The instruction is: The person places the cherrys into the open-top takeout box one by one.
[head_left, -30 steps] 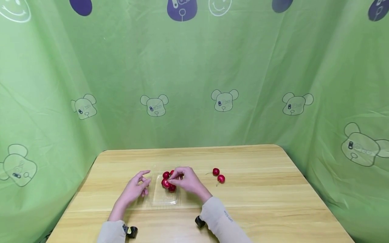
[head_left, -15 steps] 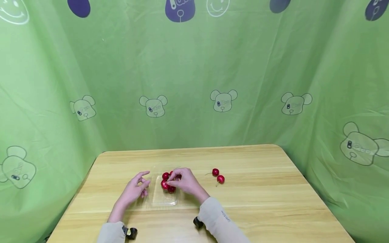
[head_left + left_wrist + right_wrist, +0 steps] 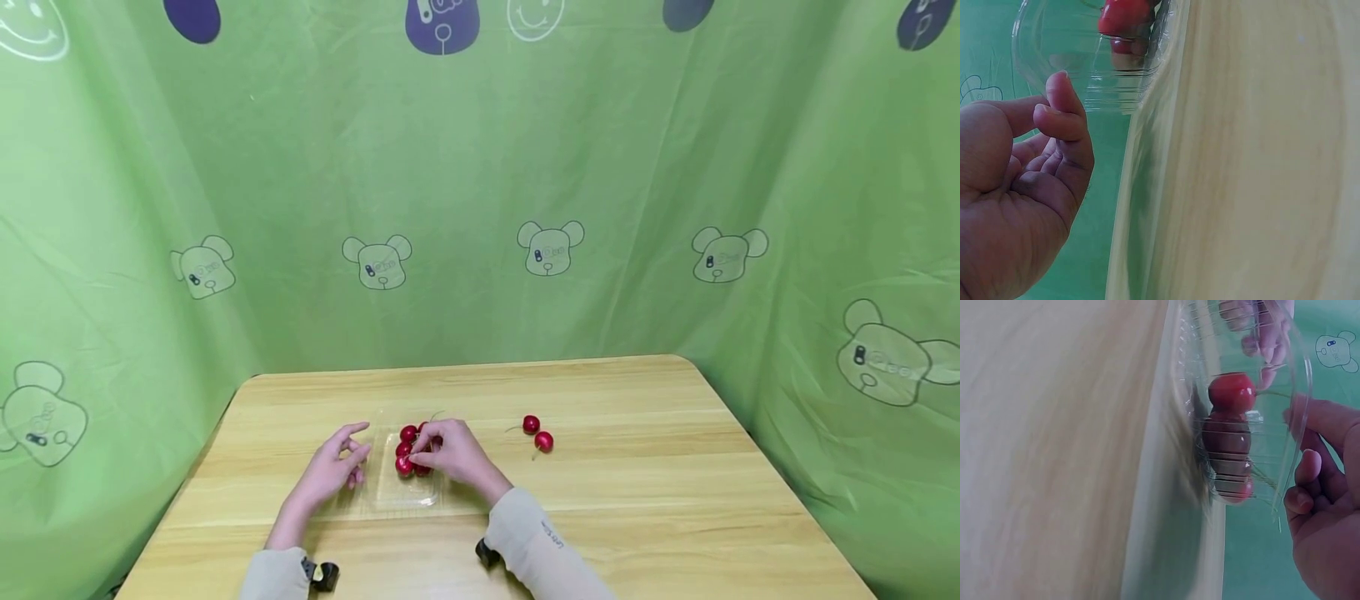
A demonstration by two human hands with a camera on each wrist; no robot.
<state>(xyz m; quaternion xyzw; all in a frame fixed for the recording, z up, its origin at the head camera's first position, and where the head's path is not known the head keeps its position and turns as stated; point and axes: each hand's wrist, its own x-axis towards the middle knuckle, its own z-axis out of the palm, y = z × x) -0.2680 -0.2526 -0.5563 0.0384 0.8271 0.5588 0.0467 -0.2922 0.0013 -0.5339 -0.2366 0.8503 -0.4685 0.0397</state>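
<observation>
The right hand has its fingers curled down into a clear plastic tray, the tips closing on one of the cherries heaped at the tray's far end; from the head view the thumb and forefinger seem to pinch that cherry, though the fruit is small and the grip itself is partly hidden by the knuckles. In the right wrist view the cherries sit stacked against the tray's ribbed wall, with the fingers just outside the rim. The left hand lies just beside the tray's left edge, its fingers loosely bent and holding nothing; the left wrist view shows the thumb and forefinger near the tray but apart from it. The tray rests on a pale wooden tabletop, a little left of centre. Further right, well apart from both hands, two loose cherries lie close together on the bare wood, stems showing. A green cloth printed with bear faces hangs behind and to either side.
</observation>
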